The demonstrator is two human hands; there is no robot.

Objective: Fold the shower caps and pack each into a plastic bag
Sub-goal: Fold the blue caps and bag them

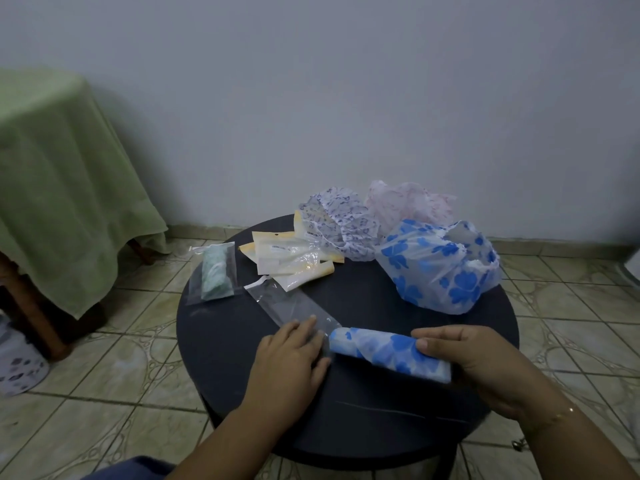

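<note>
Here the folded cap (388,351), white with blue flowers and rolled into a short tube, lies across the near part of the round dark table (221,341), its right end wrapped by the curled fingers and thumb of the right hand (478,358). Its left end sits at the mouth of a clear plastic bag (291,306), just beyond the fingertips of the left hand (294,351), whose straight fingers press the bag's near end flat against the table. Further out from the left fingers lies a sealed bag with a green cap (216,275) inside, and next to it a loose heap of empty bags (294,261). Beyond the right hand's fingers sit three unfolded caps: a blue-flowered cap (436,268), a purple-patterned cap (343,223), and a pink cap (412,202) at the far edge.
</note>
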